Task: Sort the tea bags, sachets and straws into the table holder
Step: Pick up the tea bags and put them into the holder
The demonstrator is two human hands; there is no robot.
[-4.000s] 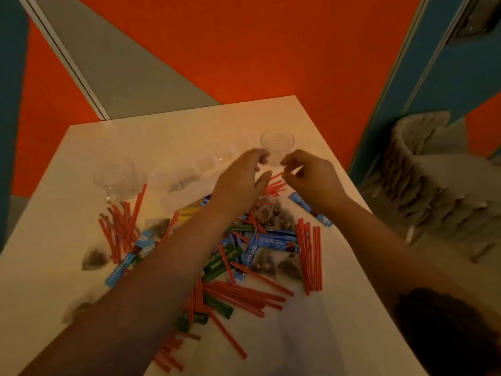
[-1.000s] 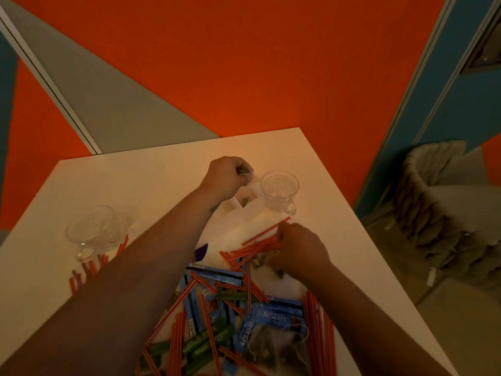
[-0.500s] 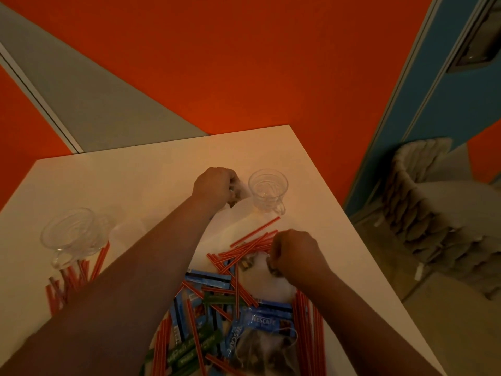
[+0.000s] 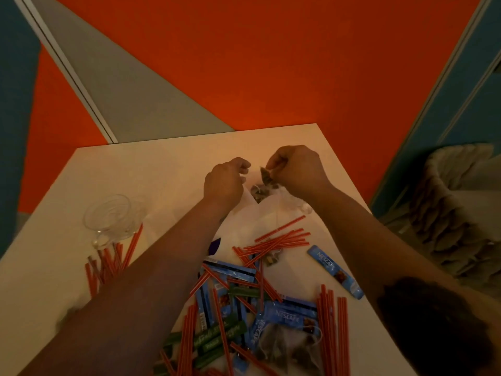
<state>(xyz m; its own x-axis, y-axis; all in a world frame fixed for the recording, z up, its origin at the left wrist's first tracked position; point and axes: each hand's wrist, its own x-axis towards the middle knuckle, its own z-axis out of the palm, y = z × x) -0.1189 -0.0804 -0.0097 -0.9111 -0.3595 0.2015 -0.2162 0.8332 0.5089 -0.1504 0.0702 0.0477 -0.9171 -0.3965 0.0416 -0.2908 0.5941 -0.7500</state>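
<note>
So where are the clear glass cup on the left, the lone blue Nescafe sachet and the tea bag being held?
clear glass cup (image 4: 112, 217): head view, on its rim.
lone blue Nescafe sachet (image 4: 334, 270): head view, mid-wrapper.
tea bag (image 4: 265, 175): head view, on its dark body beside the right hand (image 4: 296, 169) fingers.

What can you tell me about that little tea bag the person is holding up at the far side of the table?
The tea bag is a small, see-through mesh pouch with dark tea inside, roughly pyramid-shaped. The right hand pinches it at its upper edge, so it hangs above the white table, near the left hand. More tea bags sit just below it. Dim light hides finer detail.
</note>
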